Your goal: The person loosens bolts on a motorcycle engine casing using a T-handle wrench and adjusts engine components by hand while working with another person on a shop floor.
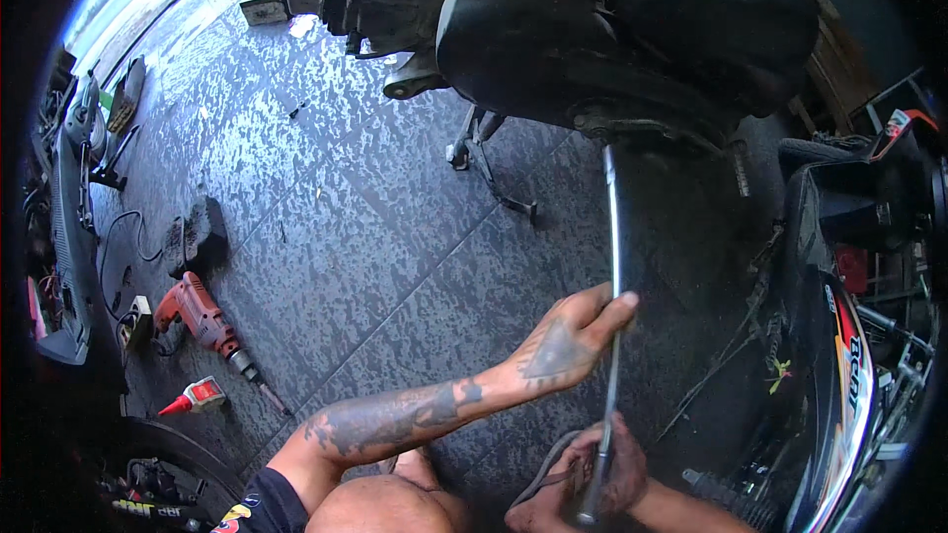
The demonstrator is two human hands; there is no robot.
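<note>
A long, shiny metal socket wrench (614, 227) runs from the underside of a motor scooter's dark engine casing (553, 49) down toward my body. Its upper tip meets the lower edge of the casing near a round fitting (595, 125). My left hand (573, 341) is closed around the middle of the shaft, thumb pressed along it. Farther down, near the tool's lower end, my dirt-smudged right hand (620, 469) grips it, though its fingers are partly hidden.
On the tiled floor at left lie a red power drill (205, 318), a small white bottle with a red tip (202, 395) and a dark block (197, 235). A metal stand (484, 163) sits under the scooter. Motorbike parts (839, 336) line the right side. My sandalled foot (543, 494) is beside my right hand.
</note>
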